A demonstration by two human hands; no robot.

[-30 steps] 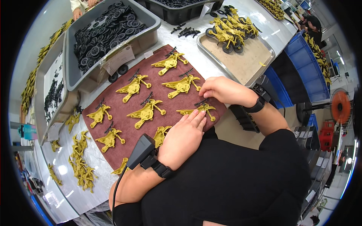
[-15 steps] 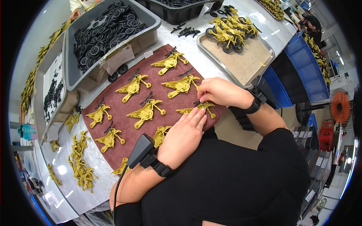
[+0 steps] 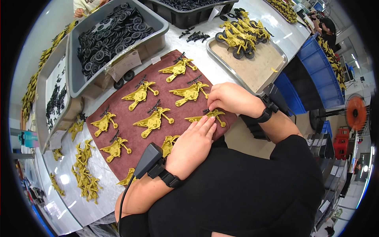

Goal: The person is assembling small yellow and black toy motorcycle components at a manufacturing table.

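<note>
My left hand (image 3: 191,144) lies flat, its fingers stretched over a yellow plastic toy motorcycle body (image 3: 219,114) near the right edge of a brown cloth (image 3: 123,114). Just beyond those fingertips, my right hand (image 3: 231,98) pinches a small black handlebar (image 3: 205,111) at that body; its fingers partly cover where the two meet. Several more yellow bodies, such as one in the middle (image 3: 152,122), are spread over the cloth, most with a black handlebar at the top. Another yellow body (image 3: 167,147) is partly hidden by my left hand.
A grey bin (image 3: 158,41) of black wheels stands at the far left, beside a tray (image 3: 41,85) of small black parts. Far right, a metal tray (image 3: 258,75) carries toy motorcycles with wheels. Loose yellow bodies (image 3: 85,170) lie left of the cloth. Another person's hand (image 3: 79,12) shows top left.
Both hands stay at the same yellow body, my right fingers shifting only slightly at the handlebar. In the background at upper right, a person has raised an arm.
</note>
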